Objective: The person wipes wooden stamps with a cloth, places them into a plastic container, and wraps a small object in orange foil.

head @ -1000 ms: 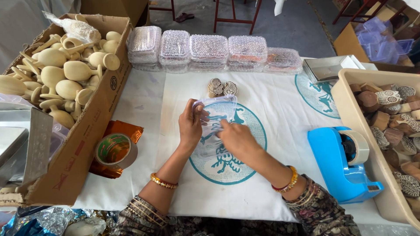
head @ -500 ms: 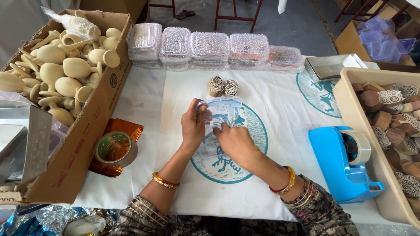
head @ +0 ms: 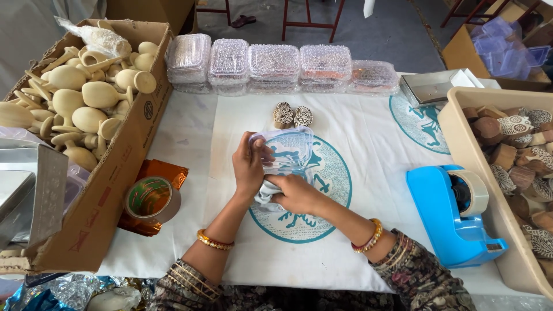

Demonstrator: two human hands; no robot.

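Holding a clear plastic box between both hands at table centre; left hand clamping its left edge, right hand gripping from below, apparently bunching plastic wrap; long axis running left-right.

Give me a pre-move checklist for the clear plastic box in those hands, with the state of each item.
1. Left hand grips the clear plastic box at its left edge: ok.
2. Right hand supports the box from below, near side: ok.
3. Box lid fully shut: cannot tell; the hands cover the seam.
4. Two carved wooden blocks stand apart from the box, behind it: ok.
5. Blue tape dispenser within reach on the right: ok.
6. Box contents: cannot tell; only the printed cloth shows through.
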